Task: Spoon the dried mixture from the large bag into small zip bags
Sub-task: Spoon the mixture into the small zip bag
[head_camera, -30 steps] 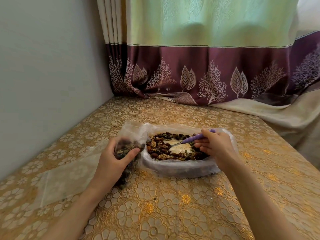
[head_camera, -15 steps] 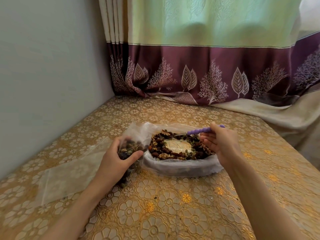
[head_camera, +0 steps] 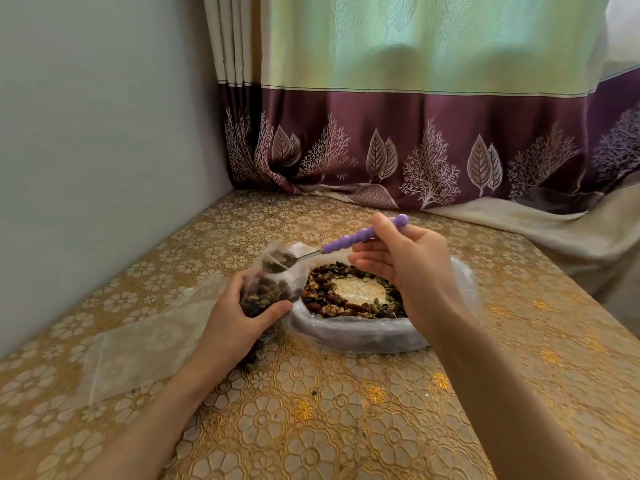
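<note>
Head view: no labels or writing readable on anything here. Biggest thing is the gold flower-patterned worktop [head_camera: 346,427], with the purple-and-green curtain [head_camera: 415,150] hanging behind the large bag [head_camera: 363,336]. That large bag sits open and rolled down, its dried mixture [head_camera: 332,292] (dark, brown and green bits) in a ring round a bare middle. Left of the large bag, touching it, is the small zip bag [head_camera: 266,292], clear and mostly full, left hand [head_camera: 239,323] fingers wrapped around it. Flat empty bags [head_camera: 138,344] lie further left. Right hand [head_camera: 412,268] above the large bag pinches the purple beaded spoon [head_camera: 349,241], bowl at the small bag's mouth.
</note>
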Available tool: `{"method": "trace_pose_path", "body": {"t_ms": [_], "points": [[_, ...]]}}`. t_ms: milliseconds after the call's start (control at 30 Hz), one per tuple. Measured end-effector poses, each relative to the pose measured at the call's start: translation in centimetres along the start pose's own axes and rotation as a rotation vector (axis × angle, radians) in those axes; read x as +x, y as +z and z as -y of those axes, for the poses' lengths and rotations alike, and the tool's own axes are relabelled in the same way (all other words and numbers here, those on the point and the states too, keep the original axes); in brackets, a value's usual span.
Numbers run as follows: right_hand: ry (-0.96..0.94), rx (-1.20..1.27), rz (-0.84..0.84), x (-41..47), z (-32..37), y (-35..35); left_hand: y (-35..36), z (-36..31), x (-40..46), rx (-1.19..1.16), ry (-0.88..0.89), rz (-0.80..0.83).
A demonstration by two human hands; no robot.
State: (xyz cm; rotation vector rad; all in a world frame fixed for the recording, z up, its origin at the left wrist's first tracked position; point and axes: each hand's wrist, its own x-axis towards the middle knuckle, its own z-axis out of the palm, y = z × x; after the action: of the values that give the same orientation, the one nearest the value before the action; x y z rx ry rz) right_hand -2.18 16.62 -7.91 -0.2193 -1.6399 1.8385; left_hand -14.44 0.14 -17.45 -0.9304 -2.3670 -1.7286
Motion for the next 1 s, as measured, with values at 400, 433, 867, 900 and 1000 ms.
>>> {"method": "trace_pose_path", "body": {"t_ms": [400, 433, 867, 900, 1000], "points": [[-0.283, -0.242, 0.160, 0.2, 0.2, -0.1, -0.1, -0.1, 0.0, -0.074, 0.004, -0.026], [-0.275, -0.227, 0.134, 0.3, 0.3, -0.4, -0.1, 0.0, 0.0, -0.069, 0.005, -0.027], [-0.122, -0.213, -0.333, 2.7, -1.8, -6.4, 0.0, -0.3, 0.0, -0.051, 0.017, -0.026], [-0.108, -0.219, -0.355, 2.9, -2.1, -6.8, 0.0, -0.4, 0.0, -0.049, 0.017, -0.026], [-0.055, -0.260, -0.388, 3.3, -2.7, -7.9, 0.0, -0.4, -0.1, -0.026, 0.020, -0.033]]}}
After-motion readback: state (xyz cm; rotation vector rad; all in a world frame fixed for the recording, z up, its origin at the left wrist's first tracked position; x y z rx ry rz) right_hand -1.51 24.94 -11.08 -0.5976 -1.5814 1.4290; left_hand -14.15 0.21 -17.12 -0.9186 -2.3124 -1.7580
